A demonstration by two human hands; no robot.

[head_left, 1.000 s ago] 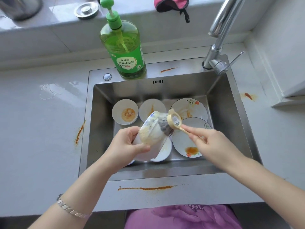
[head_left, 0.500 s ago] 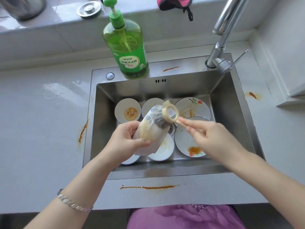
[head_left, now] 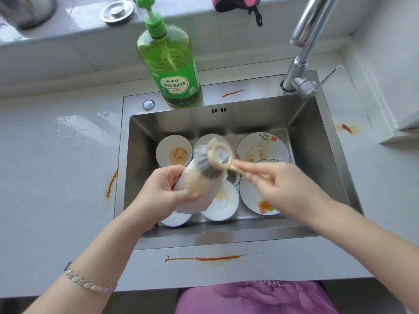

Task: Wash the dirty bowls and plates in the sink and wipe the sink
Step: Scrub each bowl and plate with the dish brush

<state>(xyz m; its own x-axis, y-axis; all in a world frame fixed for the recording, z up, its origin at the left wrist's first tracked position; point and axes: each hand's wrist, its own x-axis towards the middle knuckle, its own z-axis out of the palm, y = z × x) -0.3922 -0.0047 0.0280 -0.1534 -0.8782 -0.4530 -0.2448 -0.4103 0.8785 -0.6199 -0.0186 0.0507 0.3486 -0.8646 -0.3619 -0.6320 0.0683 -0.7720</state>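
Five bowls: a held bowl (head_left: pixel 204 198), a back-left bowl (head_left: pixel 169 146), a back-middle bowl (head_left: pixel 203 139), a front-middle bowl (head_left: pixel 226 202) and a front-left bowl (head_left: pixel 175 219), half hidden. Two plates: a far plate (head_left: pixel 260 145) and a near plate (head_left: pixel 250 198). One brush (head_left: pixel 221 156), one soap bottle (head_left: pixel 172 71), one tap (head_left: pixel 300 64), one sink (head_left: pixel 140 155). Four orange streaks: a left streak (head_left: pixel 112 182), a front streak (head_left: pixel 204 259), a back streak (head_left: pixel 233 93) and a right streak (head_left: pixel 347 129).

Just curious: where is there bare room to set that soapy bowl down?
The widest bare patch is the counter left of the sink, nearer than the puddle, left of the orange stain. Right of the sink, a narrower strip runs to the wall. The sink floor is crowded with bowls and plates.
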